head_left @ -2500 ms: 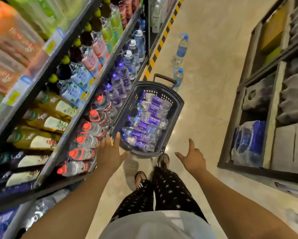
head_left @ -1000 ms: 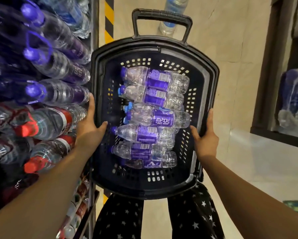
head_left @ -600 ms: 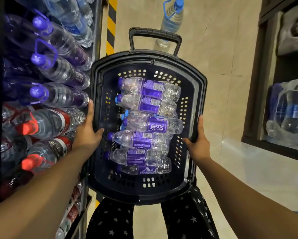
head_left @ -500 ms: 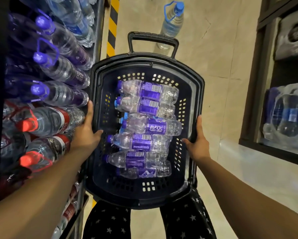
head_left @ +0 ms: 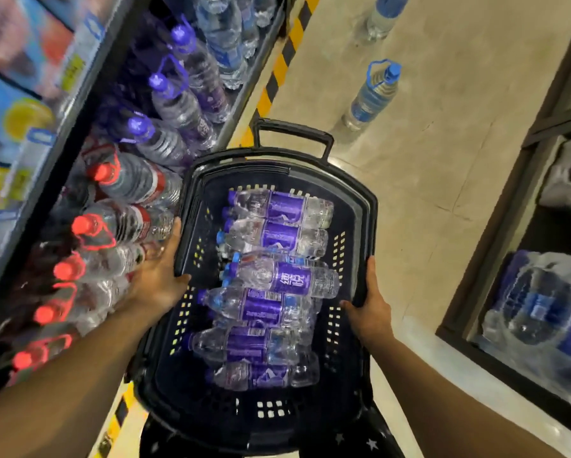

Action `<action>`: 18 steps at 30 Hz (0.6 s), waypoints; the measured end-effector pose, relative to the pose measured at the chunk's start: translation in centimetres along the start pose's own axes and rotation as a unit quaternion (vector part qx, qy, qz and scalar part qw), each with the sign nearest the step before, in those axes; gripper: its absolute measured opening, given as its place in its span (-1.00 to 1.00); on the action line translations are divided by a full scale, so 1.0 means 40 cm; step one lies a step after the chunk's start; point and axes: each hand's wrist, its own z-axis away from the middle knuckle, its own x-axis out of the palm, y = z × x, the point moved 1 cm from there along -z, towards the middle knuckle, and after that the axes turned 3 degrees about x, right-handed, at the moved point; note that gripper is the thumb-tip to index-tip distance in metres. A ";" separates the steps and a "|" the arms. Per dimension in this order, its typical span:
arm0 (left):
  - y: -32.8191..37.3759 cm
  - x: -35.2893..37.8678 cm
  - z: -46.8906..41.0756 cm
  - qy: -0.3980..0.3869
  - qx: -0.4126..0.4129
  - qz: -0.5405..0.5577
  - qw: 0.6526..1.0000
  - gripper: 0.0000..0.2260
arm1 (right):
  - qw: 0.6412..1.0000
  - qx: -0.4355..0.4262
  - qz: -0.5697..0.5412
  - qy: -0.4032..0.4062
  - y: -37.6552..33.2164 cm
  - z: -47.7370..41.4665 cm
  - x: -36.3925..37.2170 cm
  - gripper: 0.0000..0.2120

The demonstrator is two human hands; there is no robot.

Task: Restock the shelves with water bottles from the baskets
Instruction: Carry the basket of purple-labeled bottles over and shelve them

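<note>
A dark plastic basket (head_left: 360, 206) sits in front of my legs, held by both rims. My left hand (head_left: 160, 279) grips its left rim and my right hand (head_left: 371, 309) grips its right rim. Inside lie several small water bottles with purple labels (head_left: 277, 280), on their sides with caps to the left. The shelf (head_left: 89, 94) to my left holds large bottles with purple caps (head_left: 178, 104) and, nearer me, red-capped bottles (head_left: 119, 180).
Two large blue-capped water bottles (head_left: 371, 94) stand on the beige floor beyond the basket. A yellow-black striped strip (head_left: 274, 81) runs along the shelf base. A dark rack on the right holds a shrink-wrapped pack of bottles (head_left: 538, 312).
Both hands went from hanging free to gripping the basket rims. Since half a second ago the view has tilted and the basket sits a little lower and further right in it.
</note>
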 end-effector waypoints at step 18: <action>-0.114 0.131 0.351 0.090 -0.072 0.131 0.985 -0.05 | 0.973 -0.156 0.166 -0.038 -0.038 0.139 -0.071 -0.06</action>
